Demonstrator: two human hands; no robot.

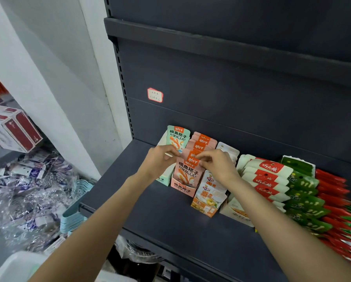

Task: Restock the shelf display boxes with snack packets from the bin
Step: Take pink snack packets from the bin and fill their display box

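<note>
A pink display box [183, 187] stands on the dark shelf [150, 200], filled with a row of pink and orange snack packets [201, 142]. My left hand [159, 159] and my right hand [216, 162] both pinch the top edge of the front pink packets [188, 171], one on each side. Left of it a mint-green display box [164, 179] holds a green packet [177, 137] that stands upright at its back. To the right an orange display box [204, 208] holds white and orange packets [211, 190].
Farther right lie rows of white-red packets [266, 180], green packets [305, 192] and red packets [331, 192]. A white bin's rim [17, 265] shows at the bottom left. Light-blue baskets [74, 212] and clear bags of goods [28, 190] sit left of the shelf.
</note>
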